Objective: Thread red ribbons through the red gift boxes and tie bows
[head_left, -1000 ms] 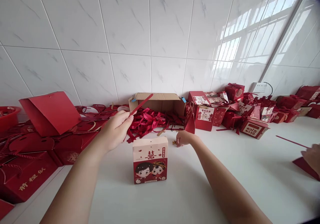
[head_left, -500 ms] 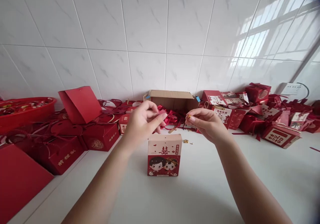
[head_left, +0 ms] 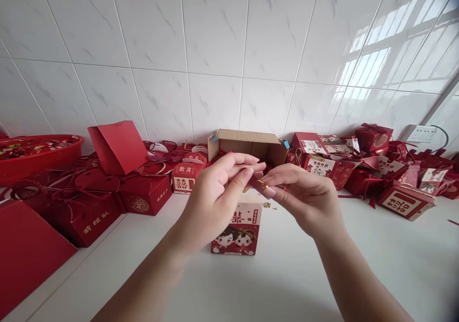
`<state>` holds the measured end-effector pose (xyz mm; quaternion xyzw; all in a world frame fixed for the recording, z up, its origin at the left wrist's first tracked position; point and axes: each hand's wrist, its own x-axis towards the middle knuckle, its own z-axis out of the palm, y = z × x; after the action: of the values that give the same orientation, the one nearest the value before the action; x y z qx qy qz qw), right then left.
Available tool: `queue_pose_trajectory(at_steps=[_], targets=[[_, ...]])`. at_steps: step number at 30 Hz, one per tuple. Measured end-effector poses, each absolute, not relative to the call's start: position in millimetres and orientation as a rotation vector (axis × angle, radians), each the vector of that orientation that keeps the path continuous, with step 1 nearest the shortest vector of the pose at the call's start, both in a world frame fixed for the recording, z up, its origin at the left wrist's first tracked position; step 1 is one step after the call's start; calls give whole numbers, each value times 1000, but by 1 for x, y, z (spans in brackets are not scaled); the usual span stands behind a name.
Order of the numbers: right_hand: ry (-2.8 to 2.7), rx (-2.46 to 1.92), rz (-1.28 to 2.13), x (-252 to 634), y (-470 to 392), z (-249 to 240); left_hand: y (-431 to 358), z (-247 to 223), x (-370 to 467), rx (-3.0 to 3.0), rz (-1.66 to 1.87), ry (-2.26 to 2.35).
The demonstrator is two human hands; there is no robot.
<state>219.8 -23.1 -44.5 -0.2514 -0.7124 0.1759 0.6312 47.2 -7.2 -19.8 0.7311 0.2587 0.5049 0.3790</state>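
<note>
Both hands meet in the middle, fingertips close together above a red-and-white candy box (head_left: 234,239) with a cartoon couple on its front. My left hand (head_left: 220,193) is closed in a pinch on a dark red ribbon (head_left: 255,184), mostly covered by the fingers. Between the thumb and fingertips of my right hand (head_left: 306,195) is a small gold piece (head_left: 264,185), too small to make out fully; it sits right by the ribbon. The box stands upright on the white table, its top partly hidden by the hands. Behind it lie more small gold pieces (head_left: 267,205).
An open cardboard carton (head_left: 251,138) stands against the tiled wall. Red gift boxes (head_left: 145,193) crowd the left, with a red basin (head_left: 68,152) of wrapped sweets behind. More gift boxes (head_left: 405,200) are heaped at right, near a power socket (head_left: 419,133).
My hands have come together from apart, bringing the gold piece up to the ribbon. They now cover the top of the box and part of the carton. The box has stayed put.
</note>
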Motion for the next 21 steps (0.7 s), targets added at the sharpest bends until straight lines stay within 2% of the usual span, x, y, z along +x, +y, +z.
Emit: queue_pose_trajectory(at_steps=[7,21], targets=[[-1690,-599,-64,210,-21,-47,-6,-23,50,1715,1171,560],[-1663,-578,-361,203,-25,-46,-9,-19,44,1513,1006,391]])
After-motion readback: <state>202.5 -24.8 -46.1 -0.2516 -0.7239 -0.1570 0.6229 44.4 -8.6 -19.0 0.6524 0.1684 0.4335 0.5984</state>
